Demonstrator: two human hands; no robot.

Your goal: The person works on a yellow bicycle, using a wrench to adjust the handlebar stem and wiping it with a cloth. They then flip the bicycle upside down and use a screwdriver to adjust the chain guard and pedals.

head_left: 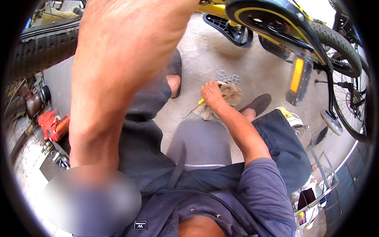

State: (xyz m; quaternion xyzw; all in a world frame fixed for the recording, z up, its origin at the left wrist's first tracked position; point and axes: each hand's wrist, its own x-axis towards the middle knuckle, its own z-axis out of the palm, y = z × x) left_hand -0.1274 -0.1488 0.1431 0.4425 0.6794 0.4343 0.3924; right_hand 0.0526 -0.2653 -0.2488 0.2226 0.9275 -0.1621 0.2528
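Observation:
My left forearm (114, 71) rises across the left of the view, with its hand out of sight beyond the top edge. My right hand (211, 93) is down near the floor, fingers curled onto the yellow handle of a screwdriver (201, 101), whose thin shaft points toward the lower left. Under and beside it lies a crumpled brown rag (230, 94). A perforated grey metal piece (233, 78) lies just beyond the hand. Above, a yellow and black bicycle frame (264, 23) carries a pedal with an orange reflector (297, 77).
Tyres (47, 55) are at upper left and right. Tools and a red item (49, 122) lie at the left. A grey padded seat (199, 138) is between my legs. A spoked wheel (347, 98), a white bucket (292, 118) and a metal rack (323, 173) stand at the right.

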